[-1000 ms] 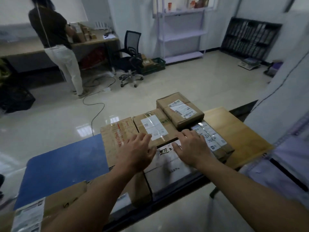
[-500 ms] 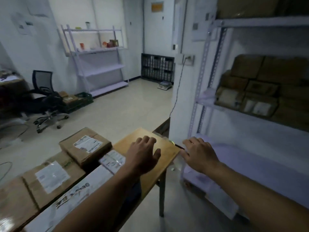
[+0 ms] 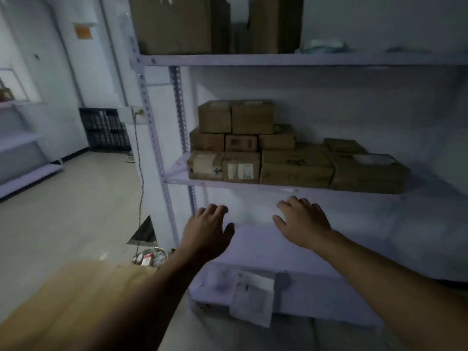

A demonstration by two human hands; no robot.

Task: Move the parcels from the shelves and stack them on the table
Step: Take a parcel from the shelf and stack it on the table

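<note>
Left hand (image 3: 205, 231) and right hand (image 3: 301, 221) hover empty, fingers (image 3: 215, 209) loosely spread, below the shelved parcels (image 3: 253, 148).

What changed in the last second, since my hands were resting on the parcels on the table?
The view swung right, off the wooden table, now just a blurred corner. The left hand and right hand left the parcels there and now reach toward the middle shelf, just below its stacked cardboard parcels. Unchanged: both hands open, holding nothing.
</note>
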